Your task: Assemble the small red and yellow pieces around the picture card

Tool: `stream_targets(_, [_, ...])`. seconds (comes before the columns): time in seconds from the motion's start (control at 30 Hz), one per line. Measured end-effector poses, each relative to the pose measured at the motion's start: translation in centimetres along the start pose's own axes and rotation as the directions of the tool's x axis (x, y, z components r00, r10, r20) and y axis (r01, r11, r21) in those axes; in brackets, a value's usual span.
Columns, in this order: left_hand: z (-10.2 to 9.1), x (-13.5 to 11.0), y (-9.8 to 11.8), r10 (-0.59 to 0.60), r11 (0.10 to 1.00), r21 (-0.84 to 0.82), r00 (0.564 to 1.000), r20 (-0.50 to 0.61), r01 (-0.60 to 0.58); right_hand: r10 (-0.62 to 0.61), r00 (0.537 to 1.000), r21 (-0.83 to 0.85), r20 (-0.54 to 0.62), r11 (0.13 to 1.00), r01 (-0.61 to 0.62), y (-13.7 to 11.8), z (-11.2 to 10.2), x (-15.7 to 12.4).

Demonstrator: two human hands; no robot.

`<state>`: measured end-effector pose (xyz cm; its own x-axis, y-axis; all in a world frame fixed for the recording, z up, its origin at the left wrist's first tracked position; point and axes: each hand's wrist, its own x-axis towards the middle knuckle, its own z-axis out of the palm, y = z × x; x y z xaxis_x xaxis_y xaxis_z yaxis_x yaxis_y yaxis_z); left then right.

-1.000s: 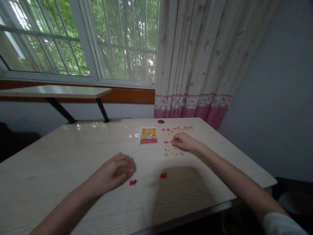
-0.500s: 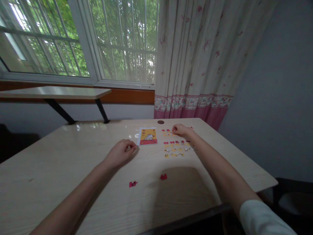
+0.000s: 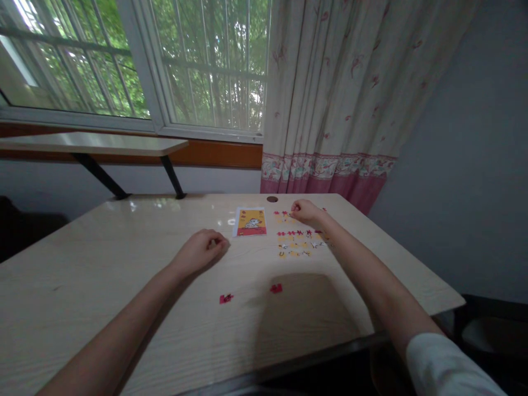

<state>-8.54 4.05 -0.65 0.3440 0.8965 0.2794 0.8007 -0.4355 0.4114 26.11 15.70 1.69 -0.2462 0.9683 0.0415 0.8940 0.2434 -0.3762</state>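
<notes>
My right hand (image 3: 304, 212) reaches to the far right of the table, its fingers pinched on a small puzzle piece (image 3: 291, 215) among the upper rows of loose pieces. Nearer to me lie more rows of red, yellow and white puzzle pieces (image 3: 293, 246), partly covered by my right forearm. My left hand (image 3: 202, 250) rests on the table with fingers curled and thumb closed against them; nothing shows in it. Just beyond it is a picture card (image 3: 251, 223) with a white animal on yellow and red. Two red pieces, one on the left (image 3: 226, 298) and one on the right (image 3: 276, 288), lie closer to me.
The pale wooden table (image 3: 124, 286) has a round cable hole (image 3: 272, 199) near its back edge. A raised shelf (image 3: 124, 142) on black brackets stands at the back left. A curtain (image 3: 330, 110) hangs behind, and a dark chair (image 3: 490, 330) is at the right.
The view has tilted down slightly, so the table sits a little higher in the picture. Both hands keep nearly the same places over the table, and the loose pieces look unmoved.
</notes>
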Motion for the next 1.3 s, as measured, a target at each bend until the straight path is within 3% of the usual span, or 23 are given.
stream_targets(0.13, [-0.1,0.0,0.0,-0.001,1.000,0.019,1.000,0.004,0.001,-0.094,0.994,0.296,-0.048,0.950,0.104,-2.5,1.3,-2.6])
stream_targets(0.23, [-0.2,0.0,0.1,-0.005,1.000,0.025,1.000,0.012,0.005,-0.133,0.990,0.530,0.039,0.843,0.092,-4.6,3.5,-5.3])
stream_targets(0.3, [-0.2,0.0,0.1,-0.008,1.000,0.030,1.000,0.013,0.008,-0.164,0.985,0.571,0.056,0.814,0.103,-5.6,4.7,-6.8])
stream_targets(0.43, [-0.2,-0.1,0.1,-0.020,0.999,0.049,1.000,0.015,0.019,-0.217,0.975,0.491,0.047,0.855,0.167,-6.6,5.6,-8.2])
stream_targets(0.67, [-0.1,0.0,-0.2,0.011,0.997,0.072,1.000,0.021,-0.012,-0.300,0.950,0.145,-0.085,0.940,0.310,-7.1,5.9,-7.9])
stream_targets(1.1, [0.0,0.0,0.3,0.034,0.997,0.065,0.999,0.036,-0.036,-0.362,0.929,0.072,-0.077,0.927,0.367,-7.0,6.5,-7.6])
stream_targets(1.3, [0.3,0.0,-0.2,0.029,0.997,0.067,0.999,0.034,-0.031,-0.371,0.919,0.084,-0.134,0.920,0.383,-6.7,6.1,-7.9])
